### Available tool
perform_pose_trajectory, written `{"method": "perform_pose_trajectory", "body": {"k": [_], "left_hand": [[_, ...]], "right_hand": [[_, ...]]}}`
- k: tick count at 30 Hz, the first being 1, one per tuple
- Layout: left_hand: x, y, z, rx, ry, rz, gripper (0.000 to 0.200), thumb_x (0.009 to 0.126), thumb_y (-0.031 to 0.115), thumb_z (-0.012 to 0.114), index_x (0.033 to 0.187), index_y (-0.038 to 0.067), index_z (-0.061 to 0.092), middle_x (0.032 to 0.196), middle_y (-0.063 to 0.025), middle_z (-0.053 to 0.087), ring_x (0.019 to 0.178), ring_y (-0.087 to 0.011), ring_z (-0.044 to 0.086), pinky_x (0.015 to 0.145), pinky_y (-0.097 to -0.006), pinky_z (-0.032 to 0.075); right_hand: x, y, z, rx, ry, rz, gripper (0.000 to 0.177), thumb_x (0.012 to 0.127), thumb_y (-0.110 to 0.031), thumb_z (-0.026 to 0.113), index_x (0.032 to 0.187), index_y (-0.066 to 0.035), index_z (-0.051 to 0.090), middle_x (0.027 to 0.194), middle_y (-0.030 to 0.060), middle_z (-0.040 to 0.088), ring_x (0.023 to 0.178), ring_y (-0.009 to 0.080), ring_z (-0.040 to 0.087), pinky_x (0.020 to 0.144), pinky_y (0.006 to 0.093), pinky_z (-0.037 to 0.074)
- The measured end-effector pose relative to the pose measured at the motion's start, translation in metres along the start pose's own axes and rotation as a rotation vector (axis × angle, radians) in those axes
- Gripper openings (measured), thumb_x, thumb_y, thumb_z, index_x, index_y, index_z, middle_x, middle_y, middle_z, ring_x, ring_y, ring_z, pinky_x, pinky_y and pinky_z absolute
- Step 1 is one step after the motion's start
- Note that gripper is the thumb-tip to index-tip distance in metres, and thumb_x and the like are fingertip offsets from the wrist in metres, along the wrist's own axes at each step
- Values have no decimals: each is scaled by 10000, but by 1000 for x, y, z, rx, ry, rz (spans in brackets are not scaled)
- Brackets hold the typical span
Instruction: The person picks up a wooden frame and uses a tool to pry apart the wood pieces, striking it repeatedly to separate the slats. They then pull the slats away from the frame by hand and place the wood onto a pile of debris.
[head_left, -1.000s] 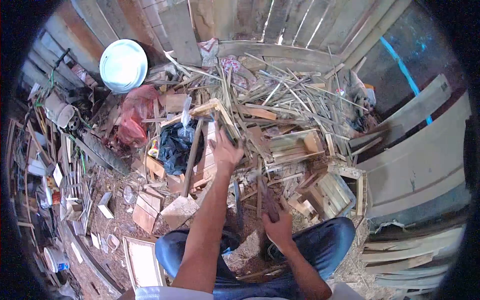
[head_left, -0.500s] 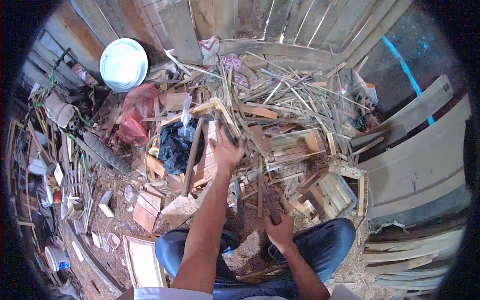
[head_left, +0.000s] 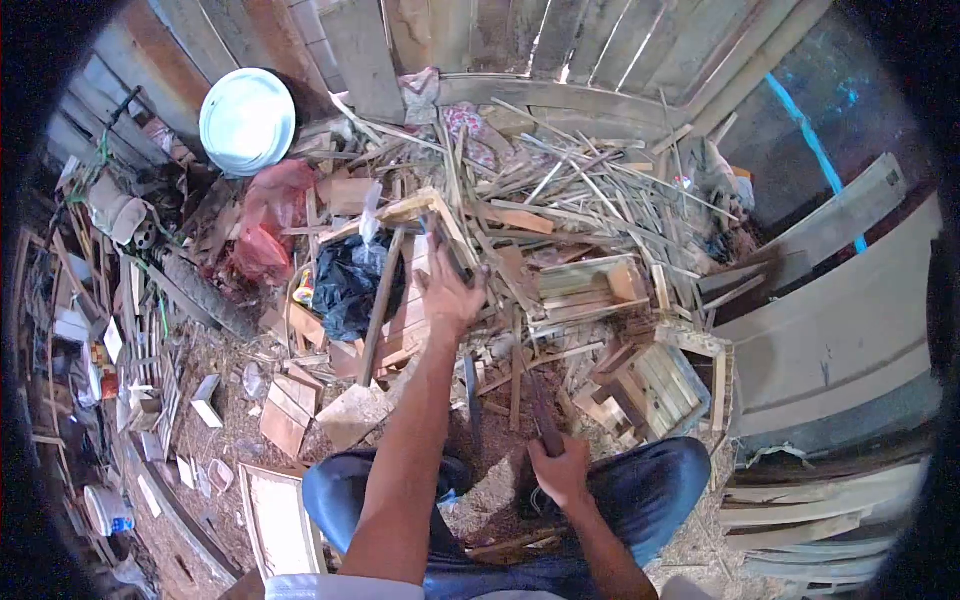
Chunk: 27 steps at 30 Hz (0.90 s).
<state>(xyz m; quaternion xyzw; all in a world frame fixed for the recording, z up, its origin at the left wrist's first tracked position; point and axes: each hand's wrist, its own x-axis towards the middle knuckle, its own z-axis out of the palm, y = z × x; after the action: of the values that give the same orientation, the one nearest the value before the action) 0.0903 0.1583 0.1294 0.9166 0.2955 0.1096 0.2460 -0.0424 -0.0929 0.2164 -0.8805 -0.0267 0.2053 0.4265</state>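
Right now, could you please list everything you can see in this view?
round lid: one, white, upper left by the fence
red bag: one, red, below the lid
black bag: one, black, left of centre
wood strips: many, pale, heaped in the centre
slatted frames: several, pale, right of centre
boards: several, grey, right edge
dark tool: one, brown, bottom centre
left hand: one, bare, on the heap
right hand: one, bare, closed around the dark tool

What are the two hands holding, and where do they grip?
Right hand grips a long dark brown tool by its near end. Left hand closes around a thin dark wooden slat near its lower end.
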Motion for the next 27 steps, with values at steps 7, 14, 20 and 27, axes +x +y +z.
{"method": "perform_pose_trajectory", "body": {"k": [7, 14, 20, 27], "left_hand": [[-1, 3, 2, -35, -48, -19, 894, 870, 586, 511, 1478, -3, 224, 1607, -92, 72, 1429, -267, 281, 1172, -553, 138], [3, 4, 1, -25, -17, -29, 929, 852, 598, 534, 1470, -25, 230, 1605, -93, 91, 1421, -280, 297, 1162, -559, 171], [3, -1, 8, -10, -10, -1, 919, 853, 564, 544, 1458, -54, 234, 1604, -109, 80, 1425, -273, 285, 1159, -571, 162], [3, -2, 12, -49, -8, -5, 912, 845, 530, 570, 1472, -25, 210, 1606, -101, 69, 1417, -263, 302, 1163, -569, 147]], "right_hand": [[106, -12, 32, 13, -31, -87, 320, 784, -286, 731, 714, 16, 650, 663, 203, 634, 612, 377, 628, 579, 466, 477], [2, -4, -2, 44, 57, -110, 244, 794, -199, 673, 727, 30, 627, 549, 152, 571, 468, 240, 546, 502, 409, 436], [91, -24, 30, -22, 121, -58, 312, 803, -250, 711, 695, 34, 644, 579, 170, 602, 544, 261, 624, 561, 418, 477], [49, 30, 26, -26, 160, -286, 245, 793, -219, 704, 859, 17, 696, 677, 142, 674, 629, 243, 669, 607, 379, 502]]}}
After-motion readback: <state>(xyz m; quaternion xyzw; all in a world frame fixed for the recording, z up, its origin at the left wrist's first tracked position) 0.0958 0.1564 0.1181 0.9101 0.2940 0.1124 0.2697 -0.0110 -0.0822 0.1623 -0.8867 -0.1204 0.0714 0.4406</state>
